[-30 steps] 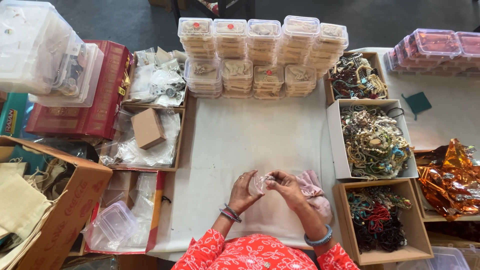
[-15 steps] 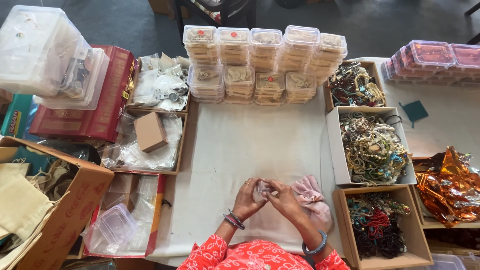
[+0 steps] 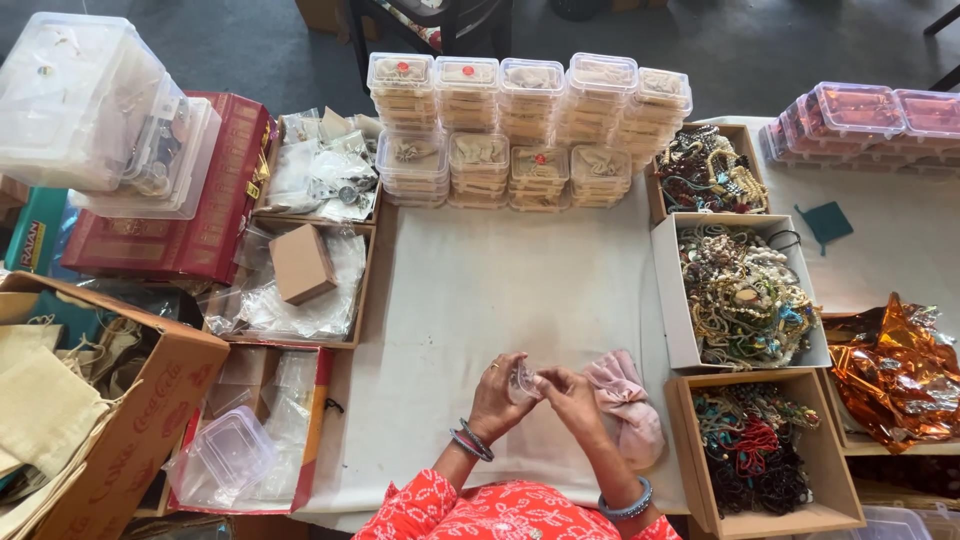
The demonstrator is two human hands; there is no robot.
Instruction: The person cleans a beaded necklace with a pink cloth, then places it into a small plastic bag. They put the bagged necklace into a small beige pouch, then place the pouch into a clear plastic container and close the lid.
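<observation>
I saw both hands meet low over the white tabletop (image 3: 500, 290), just in front of the red-sleeved body. The left hand (image 3: 497, 398) and the right hand (image 3: 570, 397) were pressed toward each other, and between their fingertips sat a small clear plastic piece (image 3: 522, 382) (a little lid or pouch, I could not tell which). Each grip was pinched on that piece, the left from its left edge and the right from its right edge, so the thing lay exactly in the gap between the two hands, lifted slightly off the cloth.

Just beside the right hand, touching its wrist side, lay a pink fabric pouch (image 3: 625, 400) with a gathered top. To the right of that stood an open cardboard box of dark and red beads (image 3: 755, 445), and above it a white box of mixed necklaces (image 3: 745, 295). Stacks of clear lidded containers (image 3: 525, 130) lined the far edge of the tabletop, well apart from the hands. On the left, a tray held a small brown cardboard box (image 3: 302, 263) among plastic bags.
</observation>
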